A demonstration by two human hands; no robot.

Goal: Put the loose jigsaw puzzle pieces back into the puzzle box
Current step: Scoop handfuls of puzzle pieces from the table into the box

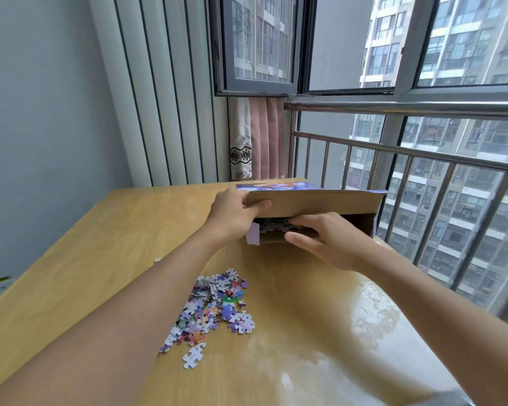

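Puzzle box (320,205): it lies on its side at the far edge of the wooden table (100,244), its open end facing you, its printed purple face up.
Box flap (314,202): the brown flap is lifted above the opening; a small purple side tab sticks out at the lower left corner.
Your left hand (232,213): it grips the left end of the flap, thumb on the inner face, fingers curled over the top edge.
Your right hand (326,240): it reaches into the mouth of the box, fingers and thumb curled round a clump of pieces; the fingertips are partly hidden inside.
Pieces in box (273,225): a grey heap shows just inside the opening, touching your right fingers.
Loose puzzle pieces (214,306): a scattered pile, mostly purple and white, lies on the table nearer you, well apart from the box, between your forearms.
Single piece (192,356): one white piece lies just beside the pile's near end.
Surroundings: a metal railing (423,153) and windows stand behind the box; a pink curtain (264,139) hangs in the corner.
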